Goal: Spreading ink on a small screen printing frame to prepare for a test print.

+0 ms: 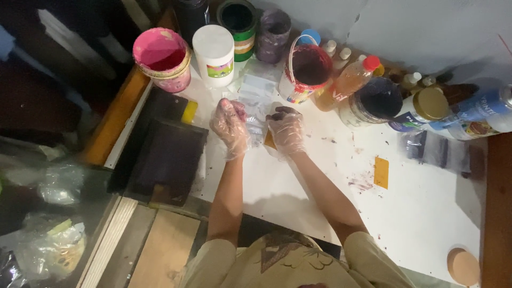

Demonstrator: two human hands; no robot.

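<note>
White table (298, 186): stained worktop, largest thing here, jars crowded along its far edge
Dark tray (168, 160): left of the hands, near them
Pink bucket (162, 58): far left, open
Left hand (230, 127): gloved, fingers curled on the clear plastic bag (255, 125)
Right hand (286, 129): gloved, pinching the same bag, held between both hands just above the table
Step, as I judge: opening the bag; next needs a gentle, even pull apart
</note>
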